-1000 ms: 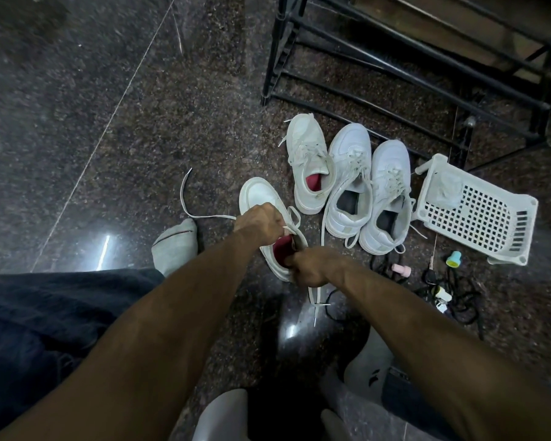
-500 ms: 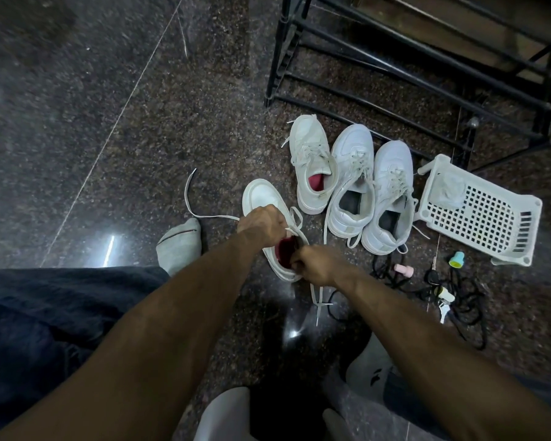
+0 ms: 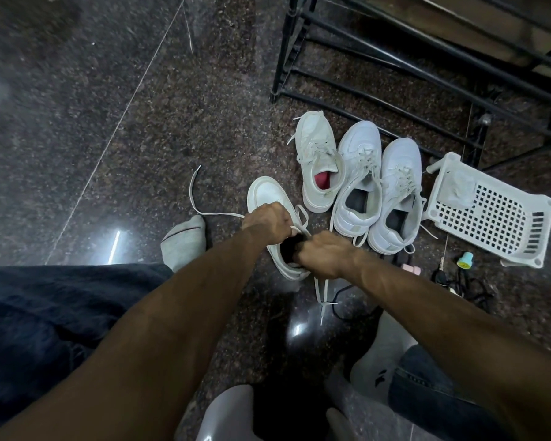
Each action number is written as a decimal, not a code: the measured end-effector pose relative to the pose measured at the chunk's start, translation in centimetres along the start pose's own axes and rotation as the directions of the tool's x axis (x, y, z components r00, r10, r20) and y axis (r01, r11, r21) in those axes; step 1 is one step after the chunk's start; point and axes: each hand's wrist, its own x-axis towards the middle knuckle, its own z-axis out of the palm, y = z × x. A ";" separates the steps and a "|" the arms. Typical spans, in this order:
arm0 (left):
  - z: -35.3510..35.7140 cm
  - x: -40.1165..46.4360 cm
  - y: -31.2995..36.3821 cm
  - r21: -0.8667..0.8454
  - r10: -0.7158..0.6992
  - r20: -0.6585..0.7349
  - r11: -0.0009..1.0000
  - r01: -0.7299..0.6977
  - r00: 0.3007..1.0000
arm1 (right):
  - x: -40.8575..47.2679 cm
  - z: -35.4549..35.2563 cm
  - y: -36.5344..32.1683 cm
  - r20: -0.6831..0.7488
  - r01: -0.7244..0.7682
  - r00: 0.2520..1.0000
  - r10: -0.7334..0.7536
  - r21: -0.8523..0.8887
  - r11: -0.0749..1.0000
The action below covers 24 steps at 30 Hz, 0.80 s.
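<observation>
Both the left hand [image 3: 268, 222] and right hand [image 3: 326, 259] are gripping the lace [image 3: 217, 214] of the near sneaker [image 3: 268, 192] (fingers curled tight).

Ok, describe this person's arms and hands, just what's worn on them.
The left arm and right arm are bare, with no sleeves in view. The left hand and right hand wear no gloves. No watch, band or ring shows.
</observation>
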 end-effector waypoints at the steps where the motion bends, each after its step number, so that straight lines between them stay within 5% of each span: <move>1: 0.0 -0.1 0.0 0.001 0.000 -0.004 1.000 0.000 1.000 | -0.4 0.6 0.1 -0.041 -0.025 0.999 0.025 0.020 0.999; 8: -0.1 -0.4 0.2 -0.015 -0.019 -0.006 1.000 0.019 1.000 | -3.2 2.7 1.6 -0.337 -0.102 0.913 0.231 0.359 0.928; 14: -0.2 -0.5 0.4 -0.018 -0.040 0.023 0.999 0.040 0.999 | -5.3 4.1 0.1 -0.174 -0.178 0.950 0.259 0.381 0.907; 19: -0.3 -0.7 0.7 -0.024 -0.053 0.016 0.998 0.053 0.998 | -3.1 2.3 -2.7 -0.007 -0.457 0.866 0.499 0.391 0.799; 24: -0.5 -1.0 0.6 -0.004 -0.025 0.037 1.000 0.025 0.999 | -1.0 0.6 -4.1 0.014 -0.548 0.780 0.625 0.497 0.673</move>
